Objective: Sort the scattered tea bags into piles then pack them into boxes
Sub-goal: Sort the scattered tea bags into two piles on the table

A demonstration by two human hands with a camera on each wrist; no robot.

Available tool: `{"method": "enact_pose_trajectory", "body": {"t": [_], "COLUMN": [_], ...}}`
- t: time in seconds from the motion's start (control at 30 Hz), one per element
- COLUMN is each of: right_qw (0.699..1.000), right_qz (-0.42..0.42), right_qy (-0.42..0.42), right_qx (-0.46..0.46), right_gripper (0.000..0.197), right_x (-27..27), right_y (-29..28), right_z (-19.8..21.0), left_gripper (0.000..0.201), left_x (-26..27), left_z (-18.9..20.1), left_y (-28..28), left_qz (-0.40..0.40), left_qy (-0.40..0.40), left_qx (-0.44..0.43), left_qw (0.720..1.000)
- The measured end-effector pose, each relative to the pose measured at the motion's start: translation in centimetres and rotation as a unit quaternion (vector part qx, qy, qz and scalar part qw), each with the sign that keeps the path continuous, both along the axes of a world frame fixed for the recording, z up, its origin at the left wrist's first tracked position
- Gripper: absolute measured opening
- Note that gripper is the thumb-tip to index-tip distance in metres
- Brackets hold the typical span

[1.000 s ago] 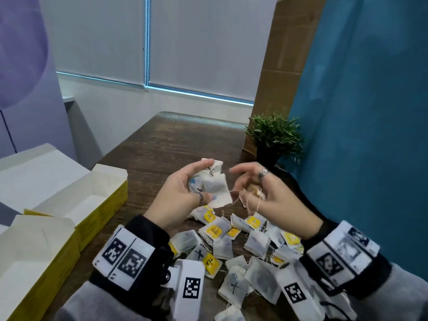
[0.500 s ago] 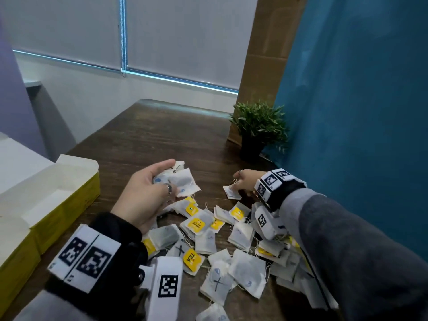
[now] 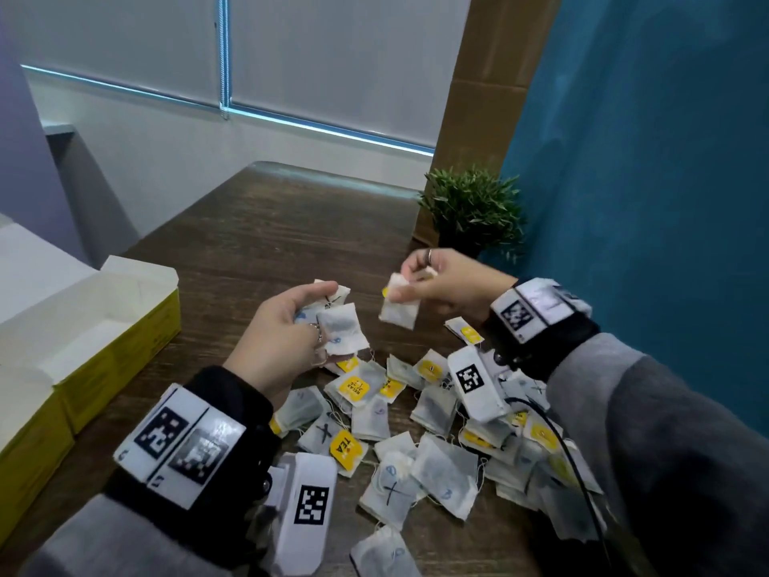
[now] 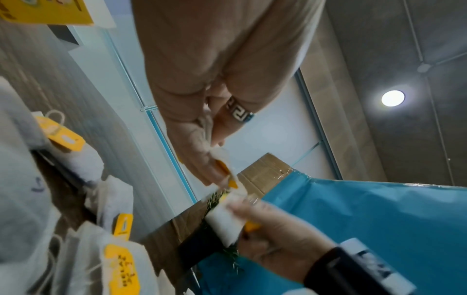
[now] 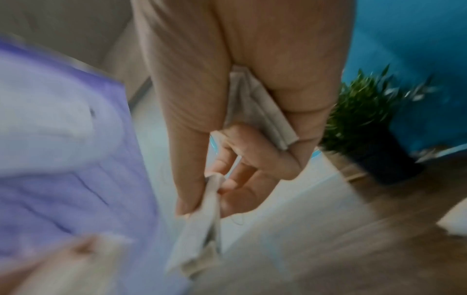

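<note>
Several white tea bags (image 3: pixel 441 472), some with yellow tags, lie scattered on the dark wooden table (image 3: pixel 258 235) below both hands. My left hand (image 3: pixel 287 326) is raised over the pile and grips a small stack of tea bags (image 3: pixel 341 331) between thumb and fingers. To its right my right hand (image 3: pixel 432 276) pinches one tea bag (image 3: pixel 397 308) by its top, and the bag hangs free in the air. In the right wrist view the pinched tea bag (image 5: pixel 199 239) dangles below thumb and forefinger; another folded bag (image 5: pixel 260 111) sits deeper in the palm.
Open yellow-sided boxes with white insides (image 3: pixel 95 339) stand at the table's left edge. A small potted plant (image 3: pixel 472 210) stands at the back right by a blue curtain (image 3: pixel 645 181) and a cardboard panel (image 3: pixel 487 77). Bare wood lies beyond the hands.
My right hand reached down to the table at the far right of the pile, then came up pinching a tea bag and moved left toward the left hand. The left hand kept its stack.
</note>
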State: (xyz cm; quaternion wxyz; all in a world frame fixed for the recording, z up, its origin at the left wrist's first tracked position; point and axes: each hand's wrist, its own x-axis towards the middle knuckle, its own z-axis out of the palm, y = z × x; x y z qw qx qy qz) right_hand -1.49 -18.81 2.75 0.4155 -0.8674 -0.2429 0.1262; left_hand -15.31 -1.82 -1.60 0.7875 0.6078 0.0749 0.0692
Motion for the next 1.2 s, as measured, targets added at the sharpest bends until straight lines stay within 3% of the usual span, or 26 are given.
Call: {"method": "enact_pose_trajectory", "body": {"t": [0.07,0.17,0.23,0.37,0.43,0.5,0.57,0.67,0.77,0.87,0.93,1.0,1.07,1.13,1.2], "right_qw": [0.996,0.995,0.993,0.993,0.997,0.955,0.925,0.929,0.927,0.973,0.995,0.998,0.979,0.938,0.911], "right_qz": [0.025,0.066,0.094,0.004,0.0,0.059,0.076,0.079,0.066,0.016,0.009,0.053,0.12,0.174,0.181], "right_qy": [0.033,0.025,0.04,0.054,-0.036,-0.065,-0.046,-0.038,-0.102,-0.12,-0.073,-0.007,-0.002,-0.006,0.002], "right_qx": [0.085,0.075,0.054,0.102,-0.067,-0.283,-0.369,-0.359,-0.354,-0.197,-0.07,-0.041,-0.166,-0.299,-0.37], "right_gripper": [0.027,0.018,0.016,0.027,0.021,0.034,0.042,0.044,0.033,0.018,0.021,0.017,0.013,0.03,0.043], "right_x": [-2.4,-5.0,-5.8,-4.6,-2.9,-1.7,-1.5,-1.7,-1.3,-1.7,-2.5,-3.5,-4.2,-4.4,-4.5], "right_y": [0.9,2.8,3.6,2.8,1.7,1.0,0.4,0.0,-0.7,-1.6,-2.7,-3.5,-3.9,-3.9,-3.8], "right_z": [1.2,1.7,1.5,1.0,-0.6,-3.0,-4.7,-4.9,-3.5,-0.8,0.7,1.0,0.3,-0.8,-1.9], "left_gripper": [0.034,0.033,0.033,0.037,0.037,0.036,0.034,0.033,0.035,0.035,0.033,0.032,0.031,0.032,0.034], "left_x": [0.0,-0.4,-0.6,-0.4,-0.3,-0.3,-0.4,-0.5,-0.5,-0.5,-0.5,-0.6,-0.7,-0.7,-0.7], "left_z": [0.3,0.6,0.6,0.4,0.3,0.4,0.5,0.5,0.5,0.7,0.8,0.9,0.9,0.9,0.9], "left_y": [-0.4,-0.7,-0.8,-0.4,-0.2,-0.2,-0.1,-0.2,0.0,0.1,0.1,0.1,0.1,0.2,0.3], "left_qz": [-0.019,-0.075,-0.058,0.001,0.01,0.011,0.012,0.008,0.009,0.015,0.019,0.019,0.017,0.016,0.018], "left_qy": [0.007,-0.008,-0.029,-0.038,-0.04,-0.042,-0.041,-0.041,-0.04,-0.041,-0.043,-0.042,-0.04,-0.039,-0.04], "left_qx": [-0.065,-0.103,-0.086,-0.043,-0.039,-0.041,-0.042,-0.043,-0.043,-0.047,-0.051,-0.051,-0.05,-0.049,-0.048], "left_qw": [0.998,0.992,0.994,0.998,0.998,0.998,0.998,0.998,0.998,0.998,0.998,0.998,0.998,0.998,0.998]}}
